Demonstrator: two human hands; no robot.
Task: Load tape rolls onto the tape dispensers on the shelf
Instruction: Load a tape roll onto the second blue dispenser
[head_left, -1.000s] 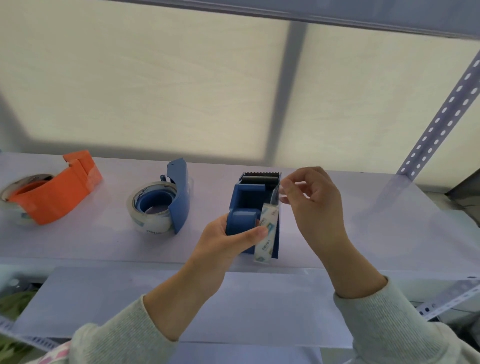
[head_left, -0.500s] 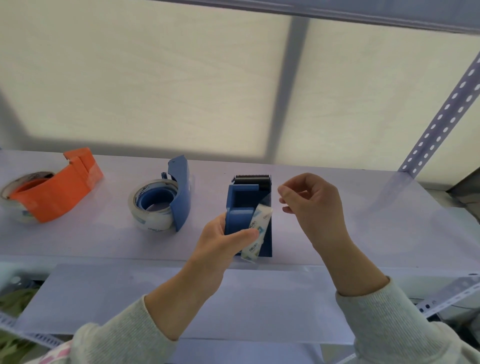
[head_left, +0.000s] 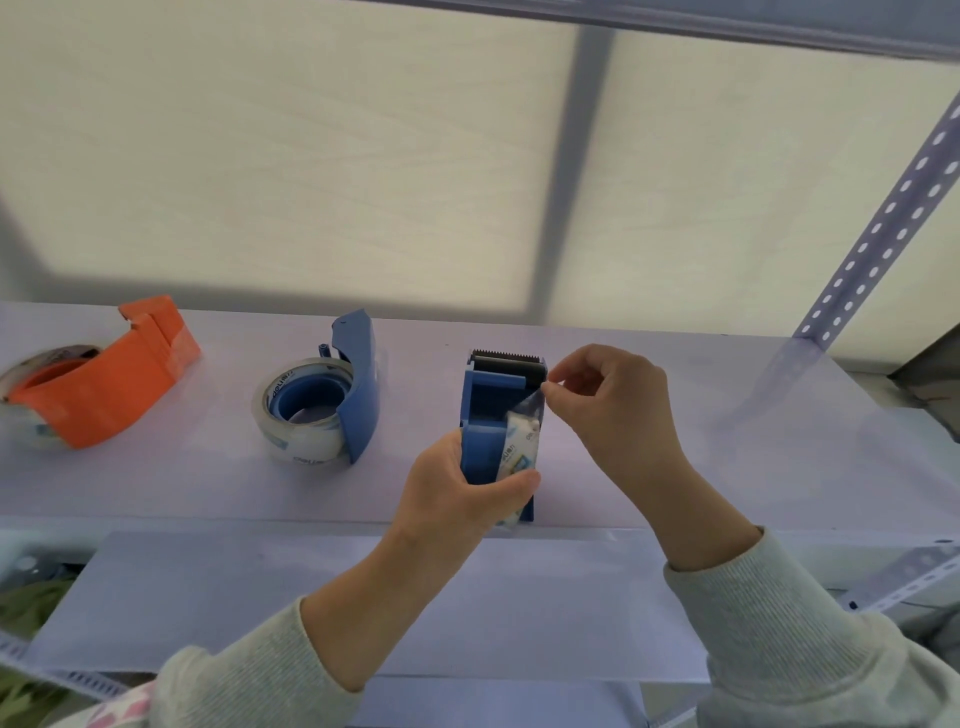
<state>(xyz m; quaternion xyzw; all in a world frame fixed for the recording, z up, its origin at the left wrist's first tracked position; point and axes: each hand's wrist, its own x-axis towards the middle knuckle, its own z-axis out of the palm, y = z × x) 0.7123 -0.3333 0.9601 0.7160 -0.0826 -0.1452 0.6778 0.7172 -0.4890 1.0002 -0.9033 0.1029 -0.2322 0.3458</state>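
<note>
A blue tape dispenser stands upright on the white shelf, its toothed cutter at the far end. A clear tape roll with a printed label sits in its right side. My left hand grips the near end of the dispenser and the roll. My right hand pinches the loose end of the tape beside the cutter, thumb and forefinger closed on it.
A second blue dispenser with a clear roll lies on its side to the left. An orange dispenser with a roll lies at the far left. A perforated upright rises at the right. A lower shelf shows below.
My right hand came back from the right to the cutter end and now pinches the tape end. My left hand has kept its hold on the dispenser.
</note>
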